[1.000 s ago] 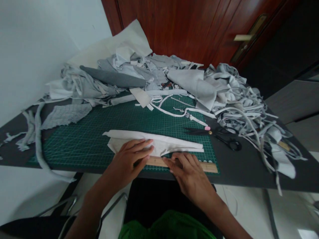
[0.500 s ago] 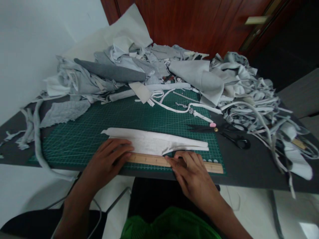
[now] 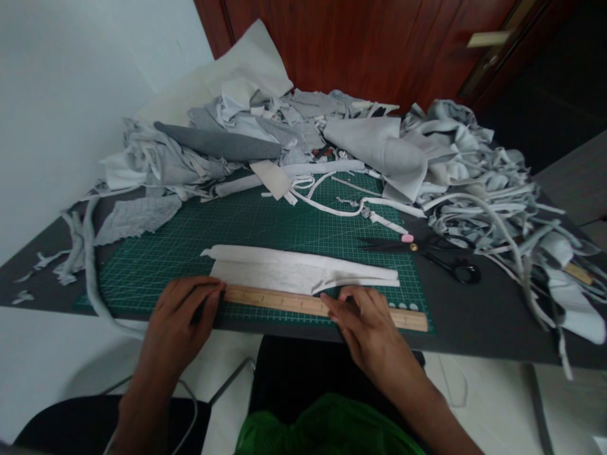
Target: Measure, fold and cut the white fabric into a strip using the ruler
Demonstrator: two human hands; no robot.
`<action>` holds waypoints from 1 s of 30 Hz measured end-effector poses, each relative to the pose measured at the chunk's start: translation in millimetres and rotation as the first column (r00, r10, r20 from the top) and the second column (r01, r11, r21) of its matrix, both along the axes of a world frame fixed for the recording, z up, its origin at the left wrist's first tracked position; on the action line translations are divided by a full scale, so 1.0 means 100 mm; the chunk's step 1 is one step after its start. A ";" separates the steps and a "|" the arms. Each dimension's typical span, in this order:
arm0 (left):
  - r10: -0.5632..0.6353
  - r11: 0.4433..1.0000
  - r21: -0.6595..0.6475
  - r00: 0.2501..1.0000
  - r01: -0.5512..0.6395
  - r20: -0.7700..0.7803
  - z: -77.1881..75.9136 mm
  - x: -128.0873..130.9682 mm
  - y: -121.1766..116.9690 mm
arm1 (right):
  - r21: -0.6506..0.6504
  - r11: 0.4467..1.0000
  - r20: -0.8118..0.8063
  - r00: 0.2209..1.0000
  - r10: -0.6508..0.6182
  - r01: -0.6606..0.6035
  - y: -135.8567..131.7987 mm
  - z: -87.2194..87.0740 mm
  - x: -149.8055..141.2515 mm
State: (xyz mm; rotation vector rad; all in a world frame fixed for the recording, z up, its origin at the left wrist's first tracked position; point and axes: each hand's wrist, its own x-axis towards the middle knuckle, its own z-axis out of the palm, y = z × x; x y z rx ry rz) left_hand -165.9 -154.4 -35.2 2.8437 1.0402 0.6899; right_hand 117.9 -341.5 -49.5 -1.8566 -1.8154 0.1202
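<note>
1. Along the near edge of the green cutting mat (image 3: 156, 265), the wooden ruler (image 3: 303, 303) lies against the folded pale grey fabric strip (image 3: 303, 270).
2. My left hand (image 3: 180, 309) rests, fingers together, at the ruler's left end; my right hand (image 3: 365, 328) presses down on the ruler, neither grip pinching.
3. Black-handled scissors (image 3: 455, 270) lie on the dark counter (image 3: 478, 322), beside heaped grey fabric scraps (image 3: 465, 183).

White wall (image 3: 71, 107) is seen at L; reddish wood door (image 3: 351, 44) w/ pale lever handle (image 3: 487, 39) is seen far, grey panel (image 3: 569, 180) at R. Dark table (image 3: 478, 341) stands ahead; pale floor (image 3: 478, 404) and metal chair frame (image 3: 232, 379) are seen near.
</note>
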 end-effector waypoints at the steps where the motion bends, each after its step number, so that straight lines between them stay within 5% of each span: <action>1: -0.003 1.000 0.010 1.000 0.003 0.002 -0.01 0.00 0.00 | 0.003 1.000 0.005 1.000 -0.003 0.003 0.00 -0.01 0.00; 14: 0.161 0.980 0.110 0.986 -0.165 0.045 -0.01 0.29 -0.29 | -0.020 0.999 0.008 0.999 0.031 -0.031 0.00 -0.02 0.05; 17: 0.085 0.988 0.121 0.992 -0.095 0.089 -0.03 0.43 -0.46 | -0.026 0.999 0.006 0.999 0.037 -0.037 0.00 -0.01 0.04; 21: -0.145 0.989 -0.018 0.983 0.148 0.109 -0.14 0.66 -0.76 | -0.028 0.999 0.017 1.000 0.020 -0.020 0.00 0.00 0.04; 30: -0.150 0.986 0.078 0.988 0.148 0.021 -0.36 0.91 -1.03 | -0.056 0.997 -0.013 0.998 0.057 -0.058 -0.01 0.12 0.06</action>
